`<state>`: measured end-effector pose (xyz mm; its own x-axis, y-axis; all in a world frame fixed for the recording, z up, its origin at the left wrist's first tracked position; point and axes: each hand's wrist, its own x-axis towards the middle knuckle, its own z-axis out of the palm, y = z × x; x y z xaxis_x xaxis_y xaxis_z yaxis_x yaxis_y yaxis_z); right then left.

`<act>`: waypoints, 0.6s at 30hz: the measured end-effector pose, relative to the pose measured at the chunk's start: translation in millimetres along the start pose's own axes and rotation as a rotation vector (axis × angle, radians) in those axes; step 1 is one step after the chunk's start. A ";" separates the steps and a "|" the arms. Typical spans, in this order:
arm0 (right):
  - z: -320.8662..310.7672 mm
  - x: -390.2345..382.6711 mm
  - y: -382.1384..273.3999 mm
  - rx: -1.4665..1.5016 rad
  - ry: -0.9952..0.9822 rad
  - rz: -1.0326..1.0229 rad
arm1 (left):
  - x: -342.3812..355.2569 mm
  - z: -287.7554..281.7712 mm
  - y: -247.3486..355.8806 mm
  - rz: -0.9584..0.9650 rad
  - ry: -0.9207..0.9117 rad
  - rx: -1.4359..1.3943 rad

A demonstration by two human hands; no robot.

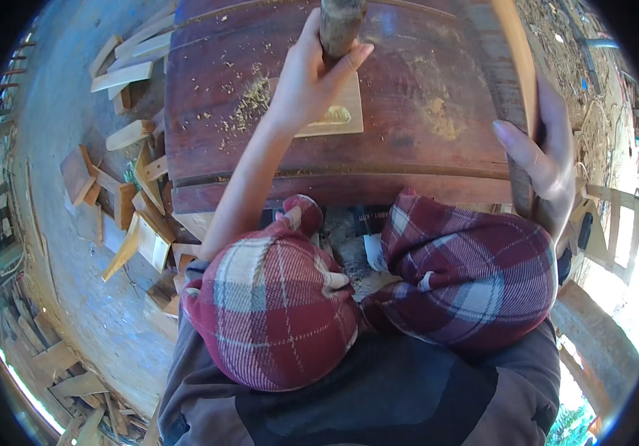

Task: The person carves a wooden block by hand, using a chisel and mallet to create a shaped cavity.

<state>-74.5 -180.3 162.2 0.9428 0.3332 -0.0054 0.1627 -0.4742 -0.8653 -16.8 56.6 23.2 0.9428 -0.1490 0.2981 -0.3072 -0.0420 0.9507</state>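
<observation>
Very bright light glares at the lower right. The right hand (551, 165) has a shiny spot. The table (409, 152) is dimmer. Edges bend and corners are black.

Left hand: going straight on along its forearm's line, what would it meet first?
Beyond the round wooden handle in its grip, the left hand seems clear to move over the reddish bench top as far as shown; depth is unclear.

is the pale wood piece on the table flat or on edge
Flat: the pale wood piece shows its broad face upward on the reddish-brown tabletop, partly hidden by the left hand.
</observation>
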 end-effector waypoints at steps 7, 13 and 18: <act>-5.9 1.0 17.8 -0.162 -0.009 -0.029 | 15.4 0.5 9.6 0.005 -0.150 -0.133; -3.2 1.2 29.1 -0.419 -0.045 -0.054 | 17.6 23.0 -3.6 0.214 -0.069 -0.169; -12.8 -9.4 18.6 -0.089 0.025 0.262 | 25.8 29.5 10.2 0.273 -0.125 0.199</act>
<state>-76.6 -202.7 152.5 0.9628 0.1700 -0.2101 -0.0639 -0.6119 -0.7883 0.6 23.2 38.1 0.8034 -0.3001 0.5143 -0.5762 -0.1739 0.7986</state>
